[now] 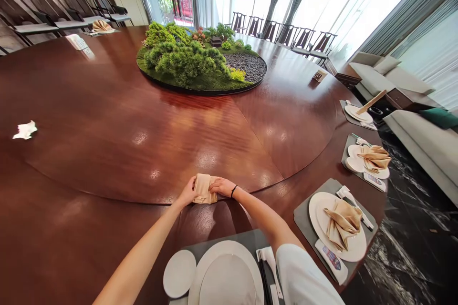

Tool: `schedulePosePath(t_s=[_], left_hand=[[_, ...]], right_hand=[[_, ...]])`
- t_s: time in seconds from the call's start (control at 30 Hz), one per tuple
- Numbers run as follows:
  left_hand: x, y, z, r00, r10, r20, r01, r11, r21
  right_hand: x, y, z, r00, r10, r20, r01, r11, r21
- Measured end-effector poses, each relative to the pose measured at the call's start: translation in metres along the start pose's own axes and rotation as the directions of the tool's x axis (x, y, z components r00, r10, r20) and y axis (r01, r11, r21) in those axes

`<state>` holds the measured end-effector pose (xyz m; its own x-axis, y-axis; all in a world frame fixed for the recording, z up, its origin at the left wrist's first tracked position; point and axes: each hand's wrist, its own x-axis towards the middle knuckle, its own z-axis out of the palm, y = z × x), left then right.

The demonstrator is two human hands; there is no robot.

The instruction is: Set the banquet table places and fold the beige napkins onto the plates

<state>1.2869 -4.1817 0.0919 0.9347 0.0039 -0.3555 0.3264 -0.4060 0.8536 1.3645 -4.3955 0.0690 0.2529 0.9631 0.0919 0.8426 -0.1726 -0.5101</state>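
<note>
A beige cloth napkin, folded into a small pleated bundle, lies on the polished wooden table beyond the nearest place setting. My left hand grips its left side, the fingertips partly hidden behind the cloth. From the right, my right hand, with a black band at the wrist, has its fingers closed over the napkin's other edge. Right below my arms is a white plate stacked with a smaller one on a grey placemat. A small white dish sits to their left, black chopsticks to their right.
Place settings with beige folded napkins line the table's right edge. A round miniature garden fills the far centre. Crumpled white tissue lies at left. A wooden stick rises over a far-right plate. Sofas stand beyond.
</note>
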Motion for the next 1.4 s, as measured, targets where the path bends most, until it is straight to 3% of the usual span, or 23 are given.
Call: schedulePosePath(t_s=[0.07,0.1,0.17,0.23,0.27,0.37,0.43,0.5,0.6,0.7,0.83,0.9,0.97,1.03,1.17,1.3,1.4], left_hand=[[-0.009,0.000,0.004,0.980,0.150,-0.133,-0.088,0.917,0.390],[-0.015,0.001,0.006,0.959,0.253,-0.125,-0.144,0.820,0.554],[-0.025,0.002,0.007,0.926,0.375,0.035,-0.280,0.622,0.731],[-0.025,0.008,0.007,0.923,0.343,0.172,-0.342,0.531,0.775],[-0.021,0.012,0.007,0.940,0.298,0.165,-0.306,0.526,0.793],[0.001,0.026,0.006,0.993,0.117,0.007,-0.074,0.577,0.813],[0.016,0.032,0.005,0.999,0.003,-0.046,0.035,0.612,0.790],[0.024,0.033,0.002,0.998,-0.054,-0.028,0.056,0.630,0.774],[0.025,0.027,-0.007,0.998,-0.032,0.047,-0.015,0.644,0.765],[0.020,0.021,-0.023,0.996,0.007,0.087,-0.070,0.657,0.750],[0.015,0.027,-0.045,0.999,0.036,0.001,-0.024,0.662,0.749],[0.011,0.035,-0.047,0.993,0.090,-0.073,-0.001,0.639,0.769],[0.006,0.044,-0.039,0.980,0.179,-0.087,-0.038,0.598,0.801],[-0.001,0.050,-0.022,0.971,0.234,-0.042,-0.097,0.549,0.830],[-0.011,0.051,0.016,0.981,0.195,-0.011,-0.094,0.522,0.847],[-0.019,0.035,0.030,0.981,0.189,-0.044,-0.067,0.542,0.838],[-0.025,0.021,0.022,0.974,0.223,-0.046,-0.098,0.593,0.799]], right_hand=[[-0.003,0.007,0.007,0.998,0.063,-0.031,-0.061,0.997,0.055],[-0.004,0.009,0.010,0.994,0.099,-0.045,-0.095,0.993,0.075],[-0.005,0.009,0.014,0.983,0.175,-0.062,-0.168,0.980,0.102],[-0.003,0.007,0.016,0.965,0.250,-0.083,-0.240,0.964,0.114],[-0.002,0.006,0.017,0.954,0.283,-0.100,-0.271,0.956,0.117],[0.002,0.002,0.022,0.919,0.361,-0.161,-0.345,0.931,0.120],[0.005,0.000,0.026,0.892,0.408,-0.195,-0.389,0.912,0.127],[0.009,-0.001,0.031,0.855,0.467,-0.226,-0.443,0.884,0.152],[0.019,-0.003,0.034,0.789,0.565,-0.243,-0.528,0.825,0.204],[0.033,-0.005,0.030,0.759,0.612,-0.223,-0.578,0.791,0.202],[0.053,-0.009,0.017,0.810,0.570,-0.139,-0.570,0.821,0.045],[0.062,-0.011,0.011,0.808,0.582,-0.093,-0.586,0.810,-0.028],[0.070,-0.012,0.009,0.749,0.660,-0.066,-0.663,0.747,-0.056],[0.077,-0.013,0.009,0.649,0.758,-0.056,-0.760,0.648,-0.040],[0.087,-0.014,0.015,0.459,0.886,-0.060,-0.884,0.462,0.073],[0.094,-0.016,0.015,0.382,0.922,-0.066,-0.913,0.388,0.129],[0.094,-0.018,0.011,0.377,0.925,-0.046,-0.907,0.379,0.183]])
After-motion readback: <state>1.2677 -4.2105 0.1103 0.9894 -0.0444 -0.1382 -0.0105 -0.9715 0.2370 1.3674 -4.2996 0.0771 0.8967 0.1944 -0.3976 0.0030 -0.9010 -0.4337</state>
